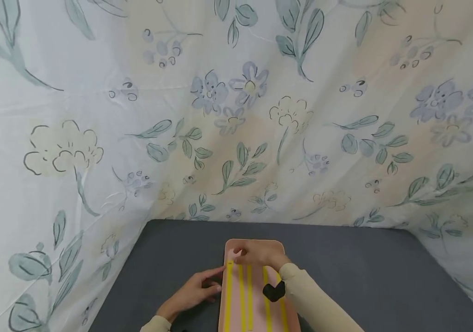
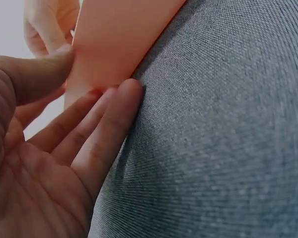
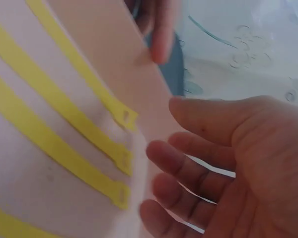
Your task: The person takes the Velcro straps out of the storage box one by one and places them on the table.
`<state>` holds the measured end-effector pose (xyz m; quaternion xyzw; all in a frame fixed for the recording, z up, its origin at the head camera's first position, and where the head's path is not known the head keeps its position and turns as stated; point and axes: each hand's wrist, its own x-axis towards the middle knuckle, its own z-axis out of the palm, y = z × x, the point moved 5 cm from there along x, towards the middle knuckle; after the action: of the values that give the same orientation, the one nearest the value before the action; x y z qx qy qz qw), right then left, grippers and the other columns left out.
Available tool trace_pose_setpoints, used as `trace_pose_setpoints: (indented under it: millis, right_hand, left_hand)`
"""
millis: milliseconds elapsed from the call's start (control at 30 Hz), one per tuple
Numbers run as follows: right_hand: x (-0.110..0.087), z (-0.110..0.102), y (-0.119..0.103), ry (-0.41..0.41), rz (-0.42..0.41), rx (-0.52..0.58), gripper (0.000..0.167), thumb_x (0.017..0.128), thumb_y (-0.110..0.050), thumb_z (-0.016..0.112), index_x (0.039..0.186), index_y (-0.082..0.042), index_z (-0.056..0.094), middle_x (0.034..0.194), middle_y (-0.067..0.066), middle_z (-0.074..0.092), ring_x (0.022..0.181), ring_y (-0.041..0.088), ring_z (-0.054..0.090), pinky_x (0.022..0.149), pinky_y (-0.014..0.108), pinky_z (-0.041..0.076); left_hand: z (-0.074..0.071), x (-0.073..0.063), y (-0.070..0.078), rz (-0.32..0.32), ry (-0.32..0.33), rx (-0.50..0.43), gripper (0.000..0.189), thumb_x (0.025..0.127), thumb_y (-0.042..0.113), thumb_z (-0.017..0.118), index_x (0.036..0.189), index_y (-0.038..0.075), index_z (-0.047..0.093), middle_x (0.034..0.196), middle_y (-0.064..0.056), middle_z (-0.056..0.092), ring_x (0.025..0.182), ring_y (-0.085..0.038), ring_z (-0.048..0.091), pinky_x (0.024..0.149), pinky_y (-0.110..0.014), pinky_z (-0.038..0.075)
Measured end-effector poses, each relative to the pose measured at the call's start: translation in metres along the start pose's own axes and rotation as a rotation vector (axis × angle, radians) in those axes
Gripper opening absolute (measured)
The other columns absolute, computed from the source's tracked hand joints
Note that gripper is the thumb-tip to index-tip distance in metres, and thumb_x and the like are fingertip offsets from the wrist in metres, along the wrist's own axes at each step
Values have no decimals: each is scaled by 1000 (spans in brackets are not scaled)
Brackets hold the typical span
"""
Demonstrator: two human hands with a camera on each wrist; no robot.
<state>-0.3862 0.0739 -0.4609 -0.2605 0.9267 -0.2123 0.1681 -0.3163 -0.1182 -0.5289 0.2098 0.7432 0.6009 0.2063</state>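
A pink tray [image 1: 258, 295] with rounded corners lies lengthwise before me, and several yellow cable ties [image 1: 228, 295] run along it side by side. Their slotted heads [image 3: 123, 196] line up near the tray's far end in the right wrist view. My left hand [image 1: 195, 290] rests at the tray's left edge. In the left wrist view its fingertips [image 2: 129, 91] touch the pink side wall. Over the far left of the tray hovers my right hand [image 1: 259, 253], its fingers loosely bent and a small gap from the nearest tie heads. Nothing shows between its fingers.
The tray stands on a dark grey table [image 1: 344, 272]. A floral cloth [image 1: 236, 138] hangs behind the table and along both sides. A black object [image 1: 274, 291] sits at the right wrist, hiding part of the ties.
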Motion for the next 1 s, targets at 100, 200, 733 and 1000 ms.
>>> trace_pose_setpoints:
  millis: [100, 200, 733, 1000]
  right_hand:
    - [6, 9, -8, 18, -63, 62, 36, 98, -34, 67, 130, -17, 68, 119, 2, 72, 97, 16, 68, 87, 38, 54]
    - [13, 15, -13, 33, -88, 139, 27, 97, -24, 69, 115, -4, 72, 91, 3, 72, 70, 12, 59, 70, 29, 48]
    - [14, 47, -13, 98, 43, -122, 35, 85, -29, 80, 116, -14, 72, 95, -4, 71, 78, 12, 62, 73, 33, 53]
    - [14, 42, -13, 177, 45, -173, 22, 84, -29, 79, 104, -18, 75, 105, -2, 61, 94, 15, 57, 79, 37, 55]
  left_hand:
    - [-1, -4, -3, 18, 9, -20, 60, 101, 18, 64, 155, 4, 40, 143, -28, 54, 109, -15, 68, 75, -31, 59]
    - [-2, -4, -3, 38, 21, -26, 61, 100, 19, 65, 155, 6, 41, 144, -27, 53, 110, -14, 68, 76, -28, 58]
    - [1, -11, -6, 24, 11, 176, 66, 94, 21, 74, 153, 12, 46, 119, -11, 62, 108, -21, 66, 89, -21, 50]
    - [1, -7, 6, -38, 13, 290, 64, 93, 25, 75, 151, 16, 50, 110, -5, 61, 98, -14, 60, 80, -24, 47]
